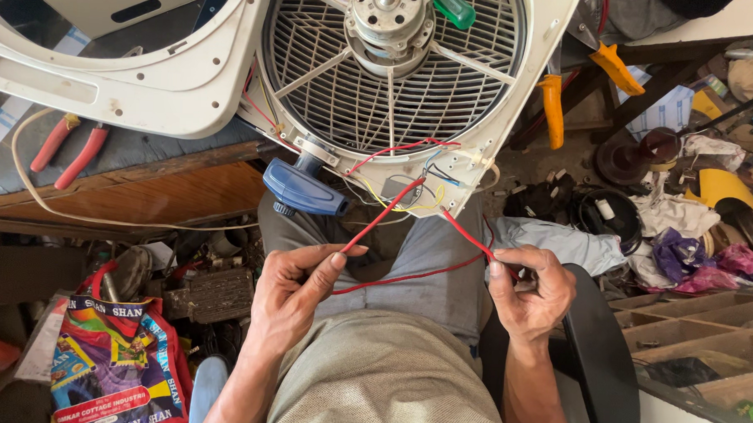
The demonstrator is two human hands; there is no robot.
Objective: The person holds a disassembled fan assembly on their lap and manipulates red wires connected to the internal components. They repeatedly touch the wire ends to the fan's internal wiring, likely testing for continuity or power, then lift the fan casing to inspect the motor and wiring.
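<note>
Here the left hand (294, 288) and right hand (530, 292) each pinch a red wire (393, 204) in their fingers, at six o'clock below the fan housing (480, 98), seemingly sorting leads; joining needs steadiness.

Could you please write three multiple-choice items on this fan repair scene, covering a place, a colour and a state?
1. Where do the red-handled pliers lie?
A. on the dark bench top, left of the fan housing
B. on the person's lap
C. inside the grille

2. What colour is the wire held in both hands?
A. yellow
B. red
C. blue

3. How does the right hand hold the wire?
A. flat, open palm
B. pinched in the fingertips
C. not touching it

Answers: 1 A, the pliers rest on the bench by the white cord. 2 B, a red strand runs from left hand to right. 3 B, thumb and fingers close on it.
</note>
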